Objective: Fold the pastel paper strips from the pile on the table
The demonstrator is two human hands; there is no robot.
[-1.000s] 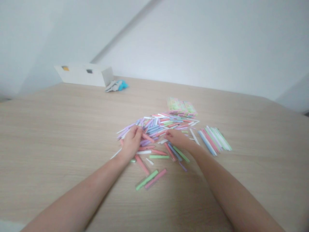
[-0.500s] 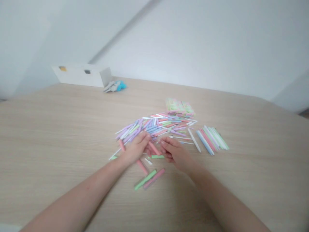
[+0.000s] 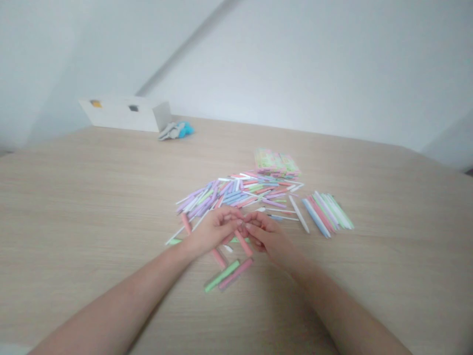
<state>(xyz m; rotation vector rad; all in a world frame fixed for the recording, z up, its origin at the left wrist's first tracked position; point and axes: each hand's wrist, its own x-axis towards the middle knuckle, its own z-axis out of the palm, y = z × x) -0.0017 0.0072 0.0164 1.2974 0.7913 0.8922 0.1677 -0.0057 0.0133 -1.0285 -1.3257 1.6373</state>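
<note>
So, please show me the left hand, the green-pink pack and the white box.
Left hand [image 3: 213,231], head view, back of hand.
Green-pink pack [image 3: 277,163], head view, top face.
White box [image 3: 121,116], head view, long side.

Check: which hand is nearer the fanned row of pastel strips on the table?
Right. The right hand lies left of the fanned row of pastel strips, with a loose white strip between them. The left hand is farther off, beyond the right hand.

1. Left forearm [image 3: 111,305]: bare, smooth, tapering toward the wrist.
2. Right forearm [image 3: 343,308]: bare, smooth, likewise tapering.
3. Left hand [image 3: 214,231]: slim fingers, slightly blurred.
4. Right hand [image 3: 266,237]: slim fingers, equally bare, slightly blurred.
</note>
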